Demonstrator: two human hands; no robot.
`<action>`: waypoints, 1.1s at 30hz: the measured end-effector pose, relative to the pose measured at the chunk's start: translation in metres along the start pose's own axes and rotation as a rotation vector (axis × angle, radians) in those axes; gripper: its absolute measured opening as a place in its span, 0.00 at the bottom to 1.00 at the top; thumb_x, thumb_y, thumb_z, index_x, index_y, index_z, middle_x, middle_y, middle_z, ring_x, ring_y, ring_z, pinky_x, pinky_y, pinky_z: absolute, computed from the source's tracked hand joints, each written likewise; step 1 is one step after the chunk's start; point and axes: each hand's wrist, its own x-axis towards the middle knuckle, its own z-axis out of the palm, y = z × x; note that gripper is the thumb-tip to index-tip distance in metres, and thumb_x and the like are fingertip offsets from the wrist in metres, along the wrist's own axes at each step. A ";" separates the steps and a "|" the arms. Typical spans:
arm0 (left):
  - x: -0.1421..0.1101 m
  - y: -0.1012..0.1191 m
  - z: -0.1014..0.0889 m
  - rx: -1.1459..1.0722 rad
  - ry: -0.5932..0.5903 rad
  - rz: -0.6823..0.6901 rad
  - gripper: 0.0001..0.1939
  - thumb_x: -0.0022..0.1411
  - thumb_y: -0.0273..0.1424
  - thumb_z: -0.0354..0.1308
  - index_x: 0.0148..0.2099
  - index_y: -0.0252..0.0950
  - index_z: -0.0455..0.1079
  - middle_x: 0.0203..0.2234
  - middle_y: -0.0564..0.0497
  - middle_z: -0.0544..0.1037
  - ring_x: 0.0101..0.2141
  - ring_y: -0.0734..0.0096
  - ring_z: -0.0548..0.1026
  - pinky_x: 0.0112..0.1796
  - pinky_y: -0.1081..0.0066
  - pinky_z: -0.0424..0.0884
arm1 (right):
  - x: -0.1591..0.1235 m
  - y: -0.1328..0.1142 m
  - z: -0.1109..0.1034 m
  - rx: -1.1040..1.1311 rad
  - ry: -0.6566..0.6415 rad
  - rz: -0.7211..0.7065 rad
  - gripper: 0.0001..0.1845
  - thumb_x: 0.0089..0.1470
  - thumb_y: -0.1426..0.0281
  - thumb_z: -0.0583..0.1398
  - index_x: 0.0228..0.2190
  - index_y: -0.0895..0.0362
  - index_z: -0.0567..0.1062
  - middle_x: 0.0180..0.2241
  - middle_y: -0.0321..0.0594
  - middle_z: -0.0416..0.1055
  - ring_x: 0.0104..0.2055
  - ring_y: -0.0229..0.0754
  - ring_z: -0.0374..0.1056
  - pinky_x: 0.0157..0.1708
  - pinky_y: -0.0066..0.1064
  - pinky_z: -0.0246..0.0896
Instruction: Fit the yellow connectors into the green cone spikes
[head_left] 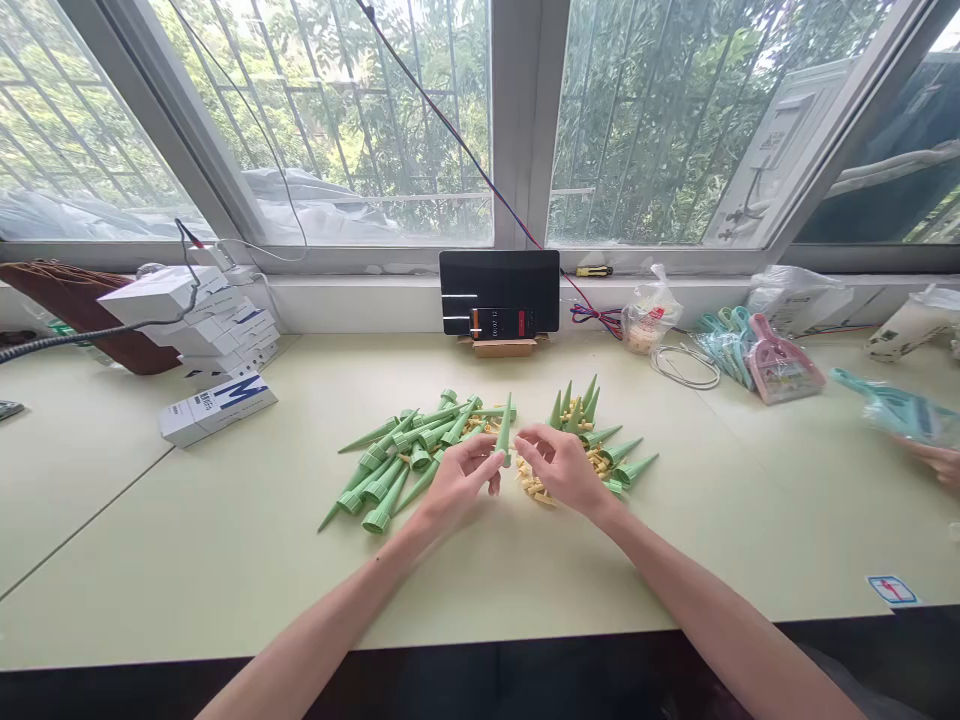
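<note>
My left hand (463, 476) grips a green plant watering spike (505, 425), point upward, between thumb and fingers. Close by on the right, the fingers of my right hand (559, 462) are pinched together beside the spike; whatever they hold is too small to make out. A heap of green spikes (379, 508) with ribbed caps lies left of my hands. Small yellow pieces (537, 488) are spread beneath my right hand. Further right, more green spikes (628, 468) lie flat, while several others (591, 402) stand point up among yellow pieces.
At the back, a phone (501, 323) leans against a black tablet (499, 275). White boxes (217, 408) are at left. A clear bag (651, 315), a coiled cable (686, 368) and wrapped dustpans (784, 365) are at right. Another person's hand (934, 460) touches a blue dustpan (892, 405).
</note>
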 end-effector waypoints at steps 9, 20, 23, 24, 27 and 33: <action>0.003 -0.004 -0.001 -0.076 0.038 -0.028 0.16 0.63 0.41 0.60 0.45 0.33 0.74 0.29 0.50 0.75 0.21 0.78 0.70 0.27 0.72 0.69 | -0.001 0.008 0.002 -0.146 -0.015 -0.211 0.11 0.65 0.66 0.54 0.37 0.56 0.74 0.32 0.41 0.74 0.29 0.39 0.66 0.30 0.29 0.60; 0.001 -0.004 -0.002 0.007 -0.004 0.021 0.16 0.64 0.39 0.59 0.48 0.33 0.74 0.30 0.50 0.74 0.21 0.78 0.71 0.28 0.72 0.69 | -0.001 0.010 0.002 -0.154 -0.068 -0.181 0.15 0.65 0.67 0.52 0.28 0.57 0.71 0.23 0.35 0.64 0.24 0.36 0.56 0.28 0.29 0.51; 0.001 -0.004 -0.002 0.015 -0.002 0.031 0.15 0.64 0.39 0.59 0.48 0.33 0.74 0.31 0.50 0.74 0.21 0.78 0.71 0.27 0.72 0.69 | -0.001 0.009 0.002 -0.092 -0.077 -0.129 0.16 0.65 0.66 0.52 0.27 0.57 0.71 0.22 0.33 0.61 0.23 0.36 0.54 0.26 0.29 0.50; 0.000 -0.004 -0.001 0.018 -0.002 0.035 0.15 0.64 0.38 0.60 0.48 0.33 0.74 0.31 0.50 0.74 0.21 0.79 0.71 0.27 0.72 0.69 | -0.001 0.008 0.002 -0.067 -0.082 -0.105 0.16 0.65 0.66 0.52 0.27 0.57 0.71 0.21 0.33 0.60 0.23 0.35 0.54 0.25 0.28 0.49; 0.000 -0.005 0.000 0.019 -0.007 0.049 0.15 0.64 0.37 0.60 0.49 0.34 0.73 0.34 0.49 0.74 0.21 0.79 0.71 0.26 0.73 0.69 | -0.001 0.005 0.002 0.012 -0.102 -0.018 0.17 0.64 0.64 0.53 0.25 0.57 0.69 0.18 0.31 0.59 0.21 0.35 0.54 0.23 0.28 0.49; -0.001 -0.009 0.000 0.025 -0.010 0.045 0.15 0.64 0.36 0.60 0.51 0.36 0.72 0.32 0.50 0.75 0.21 0.78 0.71 0.27 0.72 0.70 | 0.000 0.000 -0.002 0.176 -0.156 0.136 0.20 0.63 0.61 0.54 0.21 0.55 0.64 0.14 0.31 0.61 0.17 0.34 0.55 0.21 0.28 0.52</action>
